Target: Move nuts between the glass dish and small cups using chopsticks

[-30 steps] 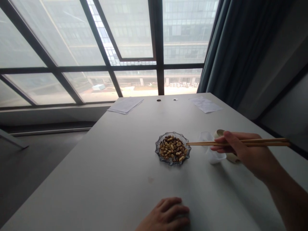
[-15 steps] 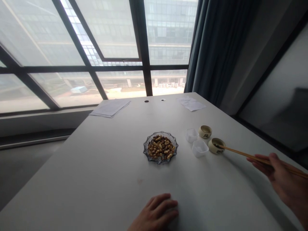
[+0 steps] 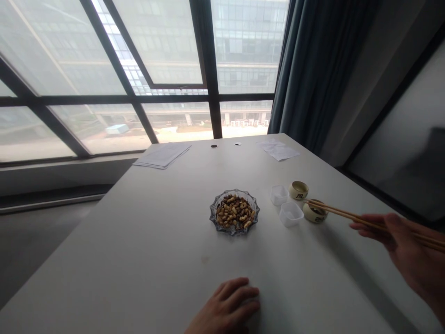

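My right hand (image 3: 403, 241) grips a pair of wooden chopsticks (image 3: 351, 216) at the right edge. Their tips are above the nearer cream cup (image 3: 315, 216), near its far left rim; nothing can be made out between them. Behind it stands the other cream cup (image 3: 298, 190), which bears a dark character. Two clear plastic containers (image 3: 291, 214) (image 3: 279, 195) sit just left of the cups. A scalloped glass bowl (image 3: 212, 218) holds peanuts and darker pieces (image 3: 235, 211). Resting on the table below the bowl, my left hand (image 3: 231, 304) has slightly spread fingers and holds nothing.
The white table (image 3: 146, 241) reaches to the windows. Paper sheets (image 3: 162, 155) lie at its far left, more papers (image 3: 280, 150) at the far right. Two small round openings (image 3: 214, 146) are near the far edge. A dark curtain (image 3: 306, 79) hangs beyond.
The chopstick tips have come up out of the nearer cup and shifted up and left, over its rim. My left hand stays in place; the view has turned very slightly.
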